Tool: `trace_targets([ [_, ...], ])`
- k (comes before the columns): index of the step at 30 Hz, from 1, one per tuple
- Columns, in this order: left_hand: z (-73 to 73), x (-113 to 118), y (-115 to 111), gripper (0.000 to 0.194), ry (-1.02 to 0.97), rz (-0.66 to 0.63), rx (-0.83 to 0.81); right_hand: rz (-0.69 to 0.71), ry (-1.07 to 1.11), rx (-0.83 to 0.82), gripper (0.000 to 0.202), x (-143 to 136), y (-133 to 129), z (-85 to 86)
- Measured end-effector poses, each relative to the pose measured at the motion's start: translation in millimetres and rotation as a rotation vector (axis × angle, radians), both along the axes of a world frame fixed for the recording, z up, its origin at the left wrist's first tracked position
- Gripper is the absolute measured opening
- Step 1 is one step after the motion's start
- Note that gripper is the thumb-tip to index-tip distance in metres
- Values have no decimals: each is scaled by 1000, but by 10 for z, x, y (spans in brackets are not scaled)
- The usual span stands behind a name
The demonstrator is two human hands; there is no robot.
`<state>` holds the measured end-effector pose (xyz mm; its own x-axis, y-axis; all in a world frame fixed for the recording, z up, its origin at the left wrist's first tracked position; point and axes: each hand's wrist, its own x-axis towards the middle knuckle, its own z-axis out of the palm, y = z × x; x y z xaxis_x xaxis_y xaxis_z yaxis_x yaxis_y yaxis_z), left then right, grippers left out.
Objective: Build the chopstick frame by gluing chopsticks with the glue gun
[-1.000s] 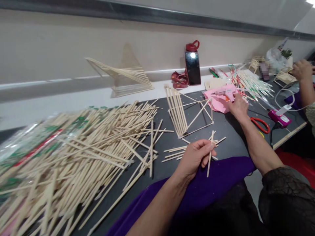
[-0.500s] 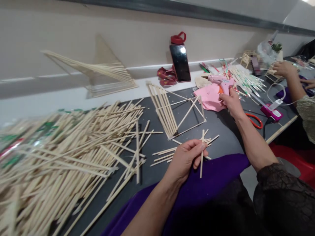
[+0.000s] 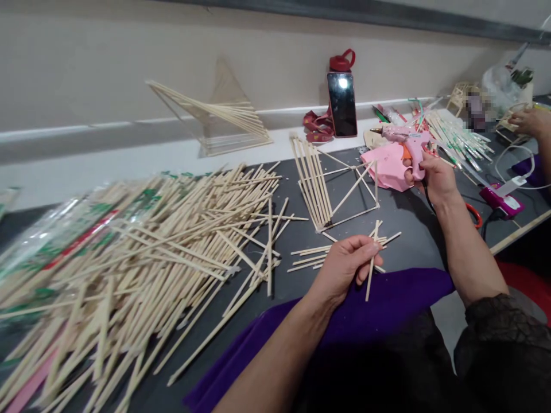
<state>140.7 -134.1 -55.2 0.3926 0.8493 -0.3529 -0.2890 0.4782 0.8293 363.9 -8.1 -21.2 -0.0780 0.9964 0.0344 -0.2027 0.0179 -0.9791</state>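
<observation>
Between the thumb and fingers of my left hand (image 3: pixel 344 267) is a short wooden stick (image 3: pixel 371 272), held nearly upright above the purple cloth (image 3: pixel 387 301). My right hand (image 3: pixel 437 175) is closed around the handle of a pink hot glue gun (image 3: pixel 408 146), its nozzle pointing left over a pink sheet (image 3: pixel 387 166). Several short loose sticks (image 3: pixel 307 258) lie on the dark table just behind my left hand. Beyond them stands a frame of glued sticks (image 3: pixel 314 186), with one slatted side and open struts on the right.
A large heap of wooden sticks (image 3: pixel 185 246) covers the left. At the wall are a twisted stick structure (image 3: pixel 215 120) and a propped phone (image 3: pixel 342 106). To the right lie wrapped sticks (image 3: pixel 462 137), orange scissor handles (image 3: pixel 474 215), a purple power strip (image 3: pixel 501 201) and another person's hand (image 3: pixel 527 121).
The view has shifted left, so most things appear further right. My left hand still holds the stick and my right hand the glue gun, both much as before.
</observation>
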Motion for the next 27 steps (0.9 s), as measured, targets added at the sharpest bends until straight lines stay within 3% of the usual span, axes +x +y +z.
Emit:
trace_targets([
  [9,1,11,0,33,-4,13,2,1,-40,76,19,-42,-4,-33],
  [16,71,-21,13,31,-87,100,38,-183,-17,255,25,-148,-96,37],
  [23,154,-149,45,30,-103,302,133,52,18,349,31,-335,-319,359],
  [27,176,-199,57,30,-37,387,186,131,-20,279,26,-416,-449,332],
])
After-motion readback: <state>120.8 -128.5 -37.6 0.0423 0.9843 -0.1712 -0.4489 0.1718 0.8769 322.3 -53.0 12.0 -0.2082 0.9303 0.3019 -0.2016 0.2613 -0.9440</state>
